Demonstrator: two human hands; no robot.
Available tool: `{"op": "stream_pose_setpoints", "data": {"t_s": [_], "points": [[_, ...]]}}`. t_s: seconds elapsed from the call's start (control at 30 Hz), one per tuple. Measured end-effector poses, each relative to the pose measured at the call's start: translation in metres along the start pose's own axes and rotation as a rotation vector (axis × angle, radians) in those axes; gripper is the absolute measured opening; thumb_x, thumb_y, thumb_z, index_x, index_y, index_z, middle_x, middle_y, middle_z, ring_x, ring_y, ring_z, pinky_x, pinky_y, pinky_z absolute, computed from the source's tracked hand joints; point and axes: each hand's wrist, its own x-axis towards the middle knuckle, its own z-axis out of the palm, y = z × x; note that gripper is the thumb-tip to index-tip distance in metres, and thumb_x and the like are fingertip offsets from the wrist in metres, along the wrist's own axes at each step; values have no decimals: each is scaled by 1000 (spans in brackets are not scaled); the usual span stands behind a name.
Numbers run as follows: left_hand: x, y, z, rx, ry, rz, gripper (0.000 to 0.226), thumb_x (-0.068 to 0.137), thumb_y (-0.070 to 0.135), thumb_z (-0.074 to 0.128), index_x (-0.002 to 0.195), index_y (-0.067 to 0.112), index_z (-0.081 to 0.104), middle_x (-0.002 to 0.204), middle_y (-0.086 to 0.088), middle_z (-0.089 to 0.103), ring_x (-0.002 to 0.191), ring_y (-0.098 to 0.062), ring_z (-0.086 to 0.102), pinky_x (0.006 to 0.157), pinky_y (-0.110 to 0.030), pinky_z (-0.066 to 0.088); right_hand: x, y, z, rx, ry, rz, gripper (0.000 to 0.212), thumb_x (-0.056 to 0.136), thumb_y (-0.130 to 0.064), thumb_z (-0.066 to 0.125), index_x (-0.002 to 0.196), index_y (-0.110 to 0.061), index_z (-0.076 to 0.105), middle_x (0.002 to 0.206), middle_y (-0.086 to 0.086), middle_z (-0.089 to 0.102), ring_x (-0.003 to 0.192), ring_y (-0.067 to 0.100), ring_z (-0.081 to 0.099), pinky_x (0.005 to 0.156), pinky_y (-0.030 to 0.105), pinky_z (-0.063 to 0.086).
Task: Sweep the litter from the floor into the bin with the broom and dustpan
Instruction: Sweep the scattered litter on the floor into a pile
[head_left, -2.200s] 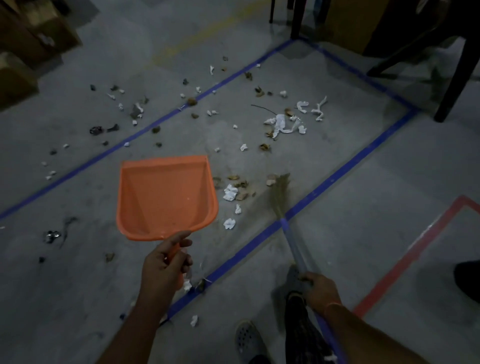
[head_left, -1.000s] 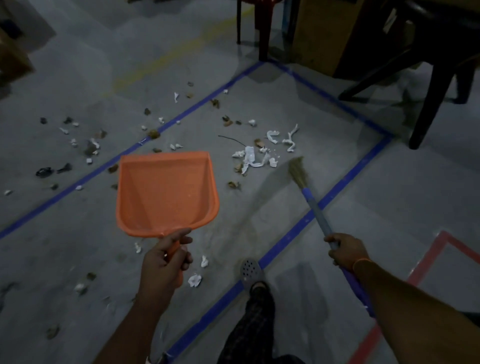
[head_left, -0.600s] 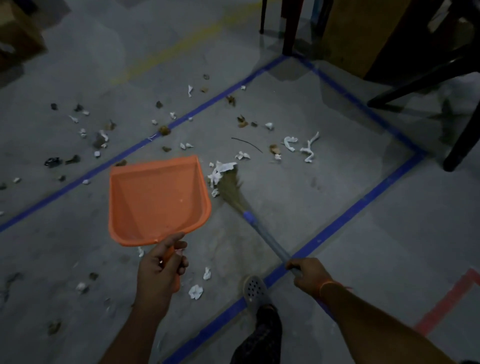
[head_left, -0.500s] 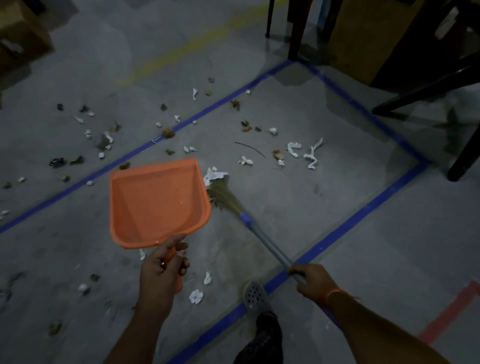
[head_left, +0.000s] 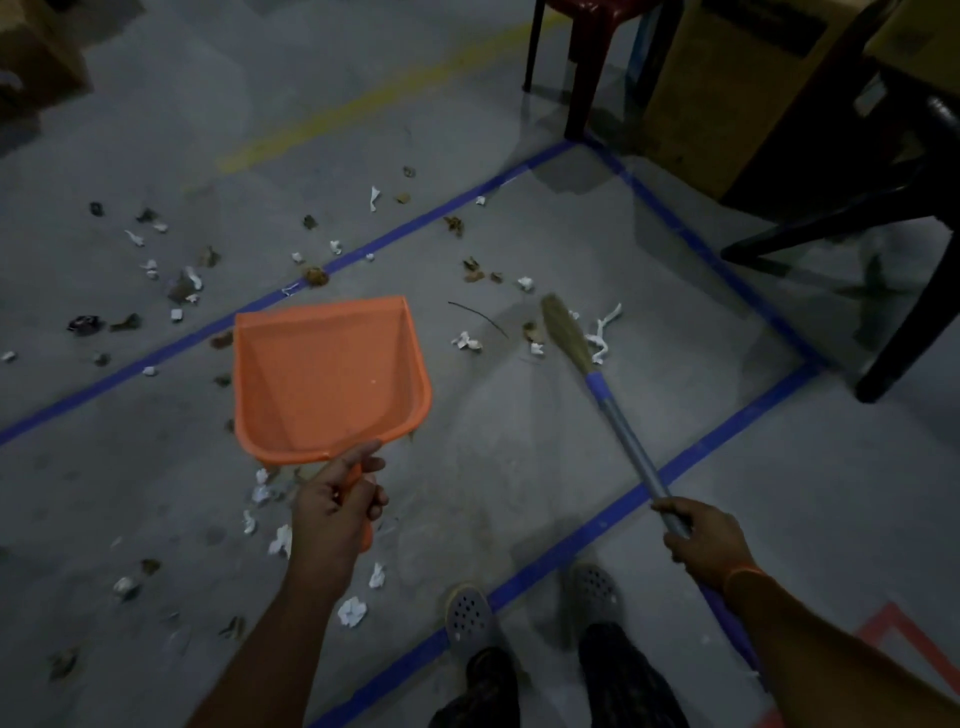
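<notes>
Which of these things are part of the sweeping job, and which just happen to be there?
Part of the job:
dustpan, held by left hand
broom, held by right hand
paper scraps
dry leaves

Just there:
red chair
black chair
yellow box
blue tape

My left hand (head_left: 332, 501) covers most of the dustpan (head_left: 324, 376) handle; chairs behind the dustpan cut off at frame top.

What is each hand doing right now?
Left hand: grips the orange dustpan by its handle.
Right hand: grips the broom by its handle.
</notes>
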Motion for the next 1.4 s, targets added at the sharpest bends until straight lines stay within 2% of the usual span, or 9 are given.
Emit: {"op": "stream_pose_setpoints", "data": {"t_s": [0.2, 0.4, 0.53, 0.73, 0.8, 0.9, 1.0, 1.07, 1.4], "points": [[-1, 5, 57, 11, 14, 1, 42, 96, -14, 45, 123, 10, 66, 103, -8, 67, 62, -12, 57, 53, -20, 46, 25, 32, -52, 148, 101, 129, 43, 78, 5, 68, 102, -31, 71, 81, 7, 72, 57, 21, 70, 57, 38, 60], [-5, 14, 114, 13, 24, 1, 42, 95, -15, 46, 120, 12, 67, 100, -6, 68, 60, -11, 56, 52, -20, 45, 56, 53, -85, 218, 65, 189, 39, 80, 7, 67, 107, -21, 71, 83, 13, 71, 60, 27, 70, 45, 30, 55], [-6, 21, 142, 1, 20, -4, 39, 96, -13, 47, 121, 10, 67, 100, -6, 68, 61, -12, 56, 53, -20, 46, 73, 55, -92, 223, -2, 198, 38, 80, 8, 67, 103, -22, 69, 83, 12, 69, 65, 30, 70, 50, 33, 58], [-4, 25, 158, 23, 40, 20, 42, 96, -13, 48, 122, 12, 68, 102, -5, 70, 66, -14, 60, 55, -21, 48, 94, 44, -67, 147, -123, 114, 38, 75, 4, 69, 103, -23, 70, 83, 11, 72, 54, 18, 69, 48, 23, 55], [-6, 29, 159, 8, 59, 20, 39, 97, -11, 48, 121, 12, 68, 103, -7, 69, 68, -15, 62, 56, -21, 49, 99, 35, -52, 126, -167, 47, 40, 74, 3, 69, 101, -26, 71, 84, 11, 73, 51, 14, 68, 50, 26, 58], [-8, 36, 160, -14, 87, 17, 37, 98, -10, 49, 121, 12, 68, 106, -11, 68, 70, -16, 63, 58, -21, 50, 104, 17, -33, 113, -252, -34, 44, 71, 3, 66, 96, -34, 69, 87, 9, 73, 57, 18, 68, 57, 31, 60], [-8, 46, 161, -33, 116, 37, 36, 98, -11, 48, 121, 10, 67, 106, -17, 66, 69, -14, 64, 57, -20, 50, 104, -3, -27, 67, -334, -139, 47, 69, -1, 67, 98, -39, 69, 90, 1, 72, 63, 13, 66, 62, 24, 59], [-5, 55, 160, -41, 137, 60, 36, 98, -12, 47, 122, 8, 66, 106, -18, 66, 68, -12, 65, 57, -19, 50, 103, -11, -30, 60, -362, -182, 46, 71, 0, 66, 102, -34, 72, 86, -2, 71, 61, 11, 66, 56, 19, 55], [31, 100, 142, -134, 228, 182, 39, 97, -13, 47, 128, 3, 62, 101, -9, 65, 66, -11, 62, 54, -18, 47, 110, 11, -76, 79, -197, -208, 48, 71, 1, 69, 104, -34, 73, 94, -4, 73, 69, 10, 67, 60, 20, 52]]}}
